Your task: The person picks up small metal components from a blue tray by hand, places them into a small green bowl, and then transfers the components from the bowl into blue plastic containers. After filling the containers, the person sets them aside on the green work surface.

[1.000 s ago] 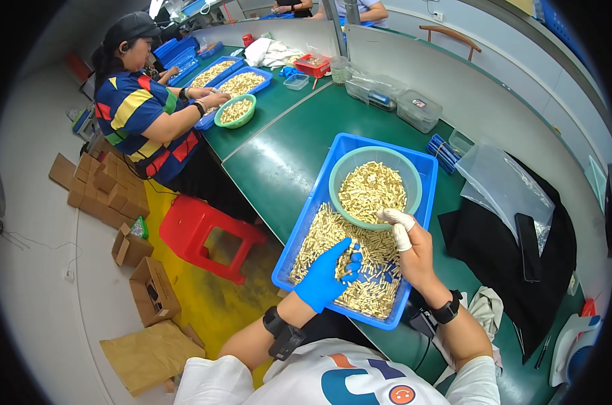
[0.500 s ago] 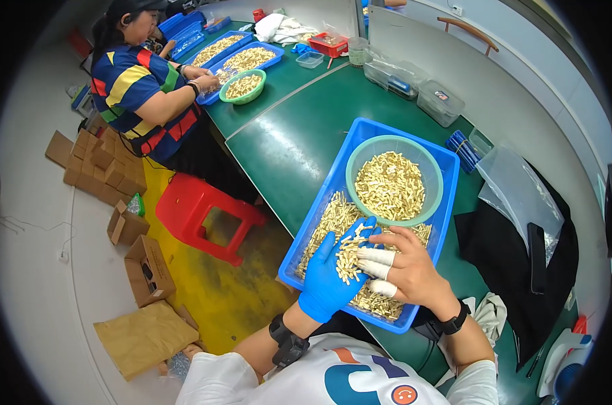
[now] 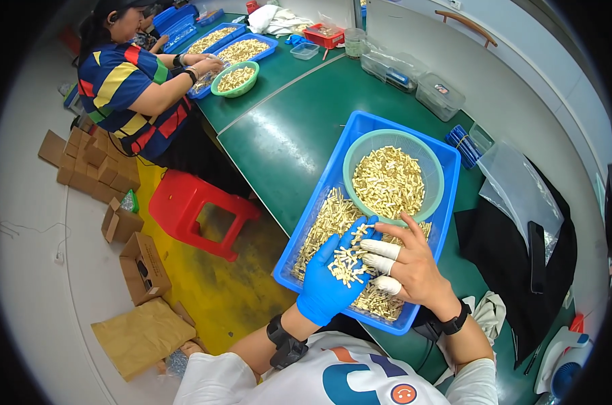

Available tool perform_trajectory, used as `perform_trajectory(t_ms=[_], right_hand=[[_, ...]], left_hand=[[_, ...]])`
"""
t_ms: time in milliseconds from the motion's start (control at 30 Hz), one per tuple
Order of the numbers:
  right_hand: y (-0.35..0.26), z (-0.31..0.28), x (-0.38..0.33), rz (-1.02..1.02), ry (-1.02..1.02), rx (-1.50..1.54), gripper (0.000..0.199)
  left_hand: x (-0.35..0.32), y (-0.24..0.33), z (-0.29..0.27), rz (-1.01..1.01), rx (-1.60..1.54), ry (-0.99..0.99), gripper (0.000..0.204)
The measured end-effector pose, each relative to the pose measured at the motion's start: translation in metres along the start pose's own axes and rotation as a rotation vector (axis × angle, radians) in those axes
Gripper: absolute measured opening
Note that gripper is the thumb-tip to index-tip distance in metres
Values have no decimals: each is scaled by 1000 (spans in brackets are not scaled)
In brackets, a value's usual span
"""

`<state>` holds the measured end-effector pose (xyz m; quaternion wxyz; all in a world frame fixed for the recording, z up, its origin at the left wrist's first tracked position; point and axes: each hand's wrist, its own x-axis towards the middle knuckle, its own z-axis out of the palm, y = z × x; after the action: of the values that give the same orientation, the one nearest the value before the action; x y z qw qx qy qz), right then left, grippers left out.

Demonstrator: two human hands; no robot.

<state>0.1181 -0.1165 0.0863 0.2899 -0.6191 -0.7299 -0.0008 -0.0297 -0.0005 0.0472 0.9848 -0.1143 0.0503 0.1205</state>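
My left hand (image 3: 327, 279), in a blue glove, is palm up and cupped under a loose heap of small brass-coloured pins (image 3: 347, 265). My right hand (image 3: 414, 264) has white finger cots on several fingers. Its fingers are spread over the edge of the left palm, with the fingertips at the pins; its thumb is hidden. Both hands are above a blue tray (image 3: 450, 162) with more loose pins (image 3: 327, 219) in it. A green bowl (image 3: 350, 162) full of the same pins stands inside the tray, just beyond my fingers.
The green table (image 3: 279, 145) carries clear plastic boxes (image 3: 440, 96), blue pens (image 3: 463, 145), a black cloth (image 3: 502, 263) and a phone (image 3: 536, 256) at the right. A co-worker (image 3: 134, 94) handles pins at the far left. A red stool (image 3: 191, 209) and cardboard boxes (image 3: 144, 268) stand on the floor.
The heap on my left palm looks thinner and more spread out. My right index finger has straightened and points farther forward. The whole view has shifted slightly.
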Motion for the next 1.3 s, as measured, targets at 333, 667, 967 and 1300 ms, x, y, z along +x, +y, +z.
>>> perform_trajectory(t_ms=[333,667,967,1300], right_hand=[[5,1,-5,59,177,99,27],[-1,-2,1,9,90,79,34],[-12,-4,10,5,-171,42,48],[-6,2,7,78,-185,-101,57]], left_hand=[[-2,-4,12,74,178,10,55],[-4,-1,5,-10,-11,-32,59],[0,0,-3,-33,-2,65,56],[-2,-1,2,-118,50,-2,50]])
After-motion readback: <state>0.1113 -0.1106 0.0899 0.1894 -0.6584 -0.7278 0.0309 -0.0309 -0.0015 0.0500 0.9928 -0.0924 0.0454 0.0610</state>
